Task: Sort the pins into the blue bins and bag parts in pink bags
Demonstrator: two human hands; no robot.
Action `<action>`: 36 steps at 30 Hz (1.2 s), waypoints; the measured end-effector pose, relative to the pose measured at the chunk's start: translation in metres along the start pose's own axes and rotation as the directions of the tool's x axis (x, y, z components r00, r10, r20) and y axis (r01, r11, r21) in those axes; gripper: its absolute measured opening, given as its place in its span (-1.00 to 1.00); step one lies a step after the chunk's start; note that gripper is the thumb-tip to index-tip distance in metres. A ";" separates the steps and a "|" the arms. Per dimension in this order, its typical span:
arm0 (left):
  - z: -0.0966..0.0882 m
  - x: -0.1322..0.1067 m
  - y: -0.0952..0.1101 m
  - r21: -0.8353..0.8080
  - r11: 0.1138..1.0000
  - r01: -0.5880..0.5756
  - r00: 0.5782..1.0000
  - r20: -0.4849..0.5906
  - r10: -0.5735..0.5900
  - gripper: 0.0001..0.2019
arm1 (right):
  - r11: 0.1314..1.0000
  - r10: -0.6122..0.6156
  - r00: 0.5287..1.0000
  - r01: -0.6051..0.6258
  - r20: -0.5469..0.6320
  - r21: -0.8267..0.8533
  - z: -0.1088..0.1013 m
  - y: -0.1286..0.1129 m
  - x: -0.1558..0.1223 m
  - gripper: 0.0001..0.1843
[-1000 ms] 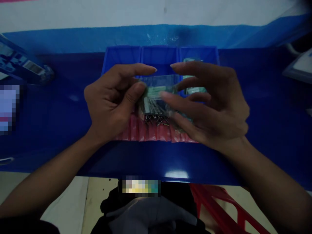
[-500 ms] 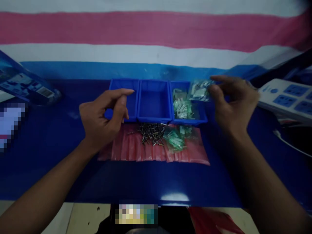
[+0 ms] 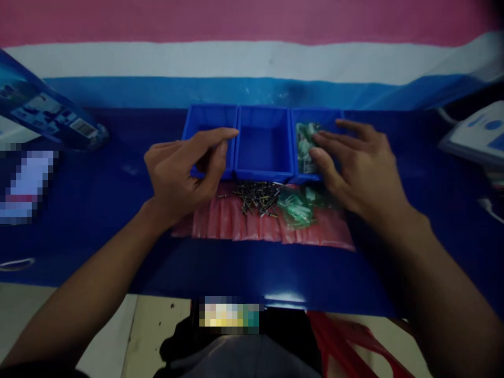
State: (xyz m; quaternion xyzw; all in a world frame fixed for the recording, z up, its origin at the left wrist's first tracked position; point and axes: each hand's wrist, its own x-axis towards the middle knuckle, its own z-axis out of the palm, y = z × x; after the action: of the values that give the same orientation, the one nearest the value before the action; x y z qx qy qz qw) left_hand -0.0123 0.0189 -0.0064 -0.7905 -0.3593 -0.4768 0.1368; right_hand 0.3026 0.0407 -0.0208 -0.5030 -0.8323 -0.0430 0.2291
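My left hand (image 3: 189,168) hovers in front of the left blue bin (image 3: 212,113), thumb and index finger brought together and the rest curled. Nothing shows between its fingertips. At the right blue bin (image 3: 315,114), my right hand (image 3: 362,163) reaches over the side with spread fingers and no bag in its grasp. Inside that bin lie small clear bags (image 3: 305,149) of pale pieces with green tints, partly hidden by the right fingers. A pile of metal pop rivets (image 3: 258,198) and more green-tinted small bags (image 3: 297,207) rest on red plastic bags (image 3: 252,228).
The middle blue bin (image 3: 264,142) stands between the other two. A blue printed package (image 3: 51,113) leans at the left, above a blurred-out flat object (image 3: 29,181). At the right is a white power strip (image 3: 480,128). A striped sheet (image 3: 252,60) hangs behind.
My right hand has moved to the right bin and let go of the small clear bag it was pinching. The left hand keeps its pose. The view has tipped downward.
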 end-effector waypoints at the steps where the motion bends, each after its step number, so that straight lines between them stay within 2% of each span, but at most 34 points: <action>1: 0.000 0.000 0.000 0.038 0.997 -0.060 0.998 0.008 0.060 -0.79 | 1.000 0.014 1.000 -0.014 0.006 -0.007 -0.003 -0.001 0.000 -0.44; 4: 0.000 -0.001 -0.003 0.057 0.981 -0.184 0.982 0.058 0.181 -0.74 | 1.000 -0.014 0.998 0.012 -0.069 -0.027 -0.015 -0.007 -0.001 -0.55; 6: 0.000 0.000 -0.007 0.057 0.976 -0.209 0.973 0.113 0.202 -0.74 | 0.988 -0.154 0.974 0.152 -0.168 -0.020 -0.023 -0.014 -0.003 -0.62; 9: 0.001 0.001 -0.014 0.034 0.977 -0.210 0.950 0.242 0.196 -0.71 | 0.870 -0.467 0.857 0.489 -0.218 0.062 -0.029 -0.031 -0.007 -0.66; 11: 0.002 0.000 -0.018 -0.002 0.975 -0.223 0.914 0.348 0.209 -0.66 | 0.781 -0.602 0.787 0.616 -0.135 0.103 -0.027 -0.042 -0.010 -0.66; 12: 0.003 -0.001 -0.020 -0.020 0.973 -0.231 0.892 0.395 0.220 -0.65 | 0.763 -0.633 0.769 0.639 -0.085 0.101 -0.025 -0.047 -0.011 -0.67; 15: 0.003 -0.004 -0.023 -0.061 0.967 -0.247 0.847 0.471 0.247 -0.69 | 0.763 -0.645 0.764 0.642 0.019 0.078 -0.018 -0.056 -0.014 -0.73; 17: 0.002 -0.004 -0.024 -0.089 0.960 -0.266 0.838 0.471 0.276 -0.71 | 0.771 -0.634 0.773 0.629 0.026 0.099 -0.015 -0.057 -0.014 -0.77; 20: 0.001 -0.003 -0.024 -0.120 0.947 -0.297 0.839 0.440 0.319 -0.73 | 0.774 -0.625 0.780 0.618 0.011 0.137 -0.014 -0.053 -0.013 -0.80; 23: 0.001 -0.003 -0.023 -0.092 0.952 -0.291 0.850 0.433 0.301 -0.78 | 0.773 -0.620 0.784 0.615 -0.024 0.157 -0.020 -0.048 -0.010 -0.82; 25: 0.001 -0.004 -0.021 -0.086 0.961 -0.263 0.860 0.431 0.274 -0.81 | 0.782 -0.591 0.804 0.592 -0.068 0.195 -0.028 -0.044 -0.008 -0.85; 28: 0.002 -0.004 -0.018 -0.114 0.967 -0.229 0.868 0.425 0.256 -0.82 | 0.831 -0.500 0.860 0.510 -0.103 0.220 -0.044 -0.034 -0.005 -0.87; 29: 0.002 -0.004 -0.017 -0.116 0.966 -0.230 0.869 0.423 0.258 -0.82 | 0.847 -0.474 0.877 0.478 -0.076 0.232 -0.049 -0.030 -0.005 -0.84; 31: 0.002 -0.004 -0.016 -0.108 0.967 -0.231 0.870 0.422 0.255 -0.83 | 0.861 -0.450 0.892 0.418 0.049 0.290 -0.055 -0.021 -0.004 -0.69; 33: 0.003 -0.005 -0.015 -0.092 0.971 -0.220 0.872 0.427 0.239 -0.84 | 0.851 -0.463 0.868 0.377 0.182 0.366 -0.057 -0.014 -0.004 -0.54; 36: 0.003 -0.005 -0.014 -0.061 0.974 -0.217 0.873 0.434 0.222 -0.83 | 0.851 -0.462 0.851 0.346 0.250 0.395 -0.055 -0.013 -0.005 -0.59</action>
State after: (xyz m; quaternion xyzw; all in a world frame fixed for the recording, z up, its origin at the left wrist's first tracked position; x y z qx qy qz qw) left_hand -0.0220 0.0278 -0.0141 -0.9136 -0.2864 -0.2703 0.1014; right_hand 0.3123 0.0136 0.0281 -0.2670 -0.9417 0.1379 0.1515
